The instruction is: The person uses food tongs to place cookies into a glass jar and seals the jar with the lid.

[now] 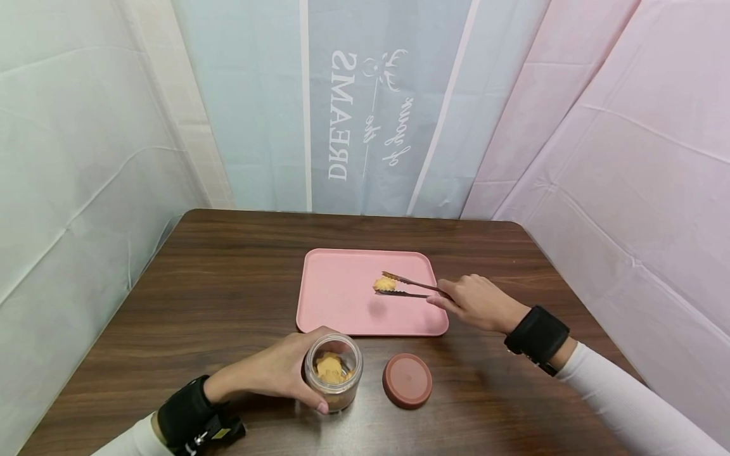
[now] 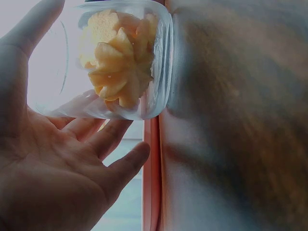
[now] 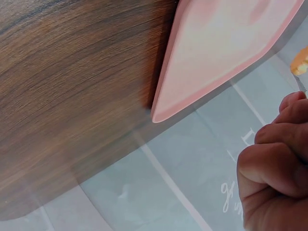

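Note:
My left hand [image 1: 282, 367] grips a clear glass jar [image 1: 344, 399] around its side, thumb in front and fingers behind. Inside the open jar lie several golden, ridged piped cookies [image 2: 115, 72], heaped near its bottom in the left wrist view. My right hand [image 1: 481, 304] holds a pair of dark tongs [image 1: 419, 286], which reach left over the pink tray [image 1: 336, 288]. Between the tong tips sits one cookie [image 1: 384, 284], raised above the tray with its shadow below. In the right wrist view only the curled fingers [image 3: 274, 163] and a bit of that cookie [image 3: 301, 62] show.
A round reddish-brown lid [image 1: 407, 380] lies on the dark wooden table [image 1: 239, 253], right of the jar and in front of the tray. Behind the table hangs a pale blue cloth [image 1: 256, 114] with white lettering; light cloths flank both sides.

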`<action>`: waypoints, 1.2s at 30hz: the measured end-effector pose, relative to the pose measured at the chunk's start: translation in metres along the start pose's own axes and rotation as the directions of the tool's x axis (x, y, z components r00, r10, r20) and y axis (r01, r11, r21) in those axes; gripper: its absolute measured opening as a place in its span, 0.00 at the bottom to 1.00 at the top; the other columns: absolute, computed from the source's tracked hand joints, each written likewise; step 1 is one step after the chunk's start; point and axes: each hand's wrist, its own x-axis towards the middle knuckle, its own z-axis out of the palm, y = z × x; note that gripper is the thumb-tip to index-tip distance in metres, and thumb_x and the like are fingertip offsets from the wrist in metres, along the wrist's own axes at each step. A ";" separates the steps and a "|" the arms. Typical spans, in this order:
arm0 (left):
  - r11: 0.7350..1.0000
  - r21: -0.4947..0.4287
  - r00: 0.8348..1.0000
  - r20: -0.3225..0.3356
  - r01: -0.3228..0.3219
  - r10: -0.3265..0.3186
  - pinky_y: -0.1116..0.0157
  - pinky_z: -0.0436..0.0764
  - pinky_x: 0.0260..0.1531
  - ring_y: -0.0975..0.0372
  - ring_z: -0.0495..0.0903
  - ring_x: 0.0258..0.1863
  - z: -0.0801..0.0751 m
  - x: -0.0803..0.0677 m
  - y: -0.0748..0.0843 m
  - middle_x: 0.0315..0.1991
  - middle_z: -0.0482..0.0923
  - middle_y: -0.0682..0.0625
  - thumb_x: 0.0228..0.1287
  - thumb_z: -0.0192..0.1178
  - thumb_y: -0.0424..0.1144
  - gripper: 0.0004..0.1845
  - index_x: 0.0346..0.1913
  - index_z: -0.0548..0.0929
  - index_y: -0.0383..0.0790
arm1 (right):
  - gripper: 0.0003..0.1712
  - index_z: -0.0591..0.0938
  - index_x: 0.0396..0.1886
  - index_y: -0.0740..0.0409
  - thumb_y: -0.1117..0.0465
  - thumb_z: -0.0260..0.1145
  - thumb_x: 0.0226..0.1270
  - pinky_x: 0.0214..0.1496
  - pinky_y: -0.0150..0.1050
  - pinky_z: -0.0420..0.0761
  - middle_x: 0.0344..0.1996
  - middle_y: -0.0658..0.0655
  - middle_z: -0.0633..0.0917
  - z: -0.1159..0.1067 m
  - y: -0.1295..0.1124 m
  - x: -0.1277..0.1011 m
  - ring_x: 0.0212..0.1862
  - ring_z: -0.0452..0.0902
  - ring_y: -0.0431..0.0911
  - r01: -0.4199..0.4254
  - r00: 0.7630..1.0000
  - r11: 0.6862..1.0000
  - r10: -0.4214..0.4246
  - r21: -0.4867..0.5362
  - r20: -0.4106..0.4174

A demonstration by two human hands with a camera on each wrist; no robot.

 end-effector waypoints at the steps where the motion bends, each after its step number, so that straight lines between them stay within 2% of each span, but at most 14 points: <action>1: 1.000 0.000 1.000 0.000 -0.001 0.001 0.63 0.79 0.65 0.55 0.83 0.63 0.000 0.000 0.000 0.63 0.84 0.46 0.49 0.85 0.52 0.45 0.69 0.74 0.44 | 0.19 0.73 0.26 0.46 0.50 0.67 0.78 0.22 0.30 0.58 0.15 0.38 0.61 0.000 -0.001 0.000 0.18 0.55 0.30 0.001 1.000 1.000 -0.002 0.003 0.002; 11: 1.000 0.001 1.000 -0.003 -0.003 0.003 0.63 0.79 0.65 0.55 0.83 0.63 0.000 0.000 0.000 0.63 0.84 0.47 0.49 0.85 0.52 0.45 0.69 0.74 0.49 | 0.17 0.74 0.29 0.46 0.48 0.67 0.78 0.22 0.29 0.58 0.15 0.37 0.61 -0.007 -0.007 0.001 0.18 0.55 0.30 0.018 1.000 1.000 -0.018 -0.009 0.012; 19: 0.999 0.025 1.000 -0.013 -0.024 0.024 0.63 0.79 0.64 0.54 0.84 0.61 -0.001 0.000 0.001 0.62 0.85 0.45 0.49 0.86 0.51 0.45 0.68 0.75 0.43 | 0.19 0.71 0.27 0.45 0.48 0.67 0.78 0.22 0.29 0.56 0.15 0.36 0.59 -0.015 -0.019 0.003 0.18 0.53 0.28 0.085 0.996 0.996 -0.086 -0.020 -0.038; 27: 0.999 0.019 0.999 -0.008 -0.040 0.040 0.63 0.79 0.64 0.54 0.84 0.62 -0.001 0.001 -0.001 0.62 0.84 0.45 0.49 0.86 0.50 0.45 0.69 0.74 0.43 | 0.20 0.70 0.28 0.46 0.48 0.65 0.80 0.22 0.26 0.52 0.16 0.36 0.56 -0.015 -0.029 0.003 0.18 0.50 0.26 0.160 0.983 0.987 -0.161 -0.018 -0.082; 36: 0.999 0.005 0.999 -0.007 -0.042 0.042 0.63 0.79 0.65 0.54 0.83 0.63 -0.001 0.000 0.000 0.63 0.84 0.44 0.50 0.85 0.52 0.45 0.69 0.74 0.43 | 0.22 0.68 0.26 0.46 0.47 0.62 0.82 0.23 0.26 0.48 0.17 0.36 0.54 -0.020 -0.037 0.005 0.19 0.47 0.26 0.209 0.970 0.978 -0.209 -0.012 -0.123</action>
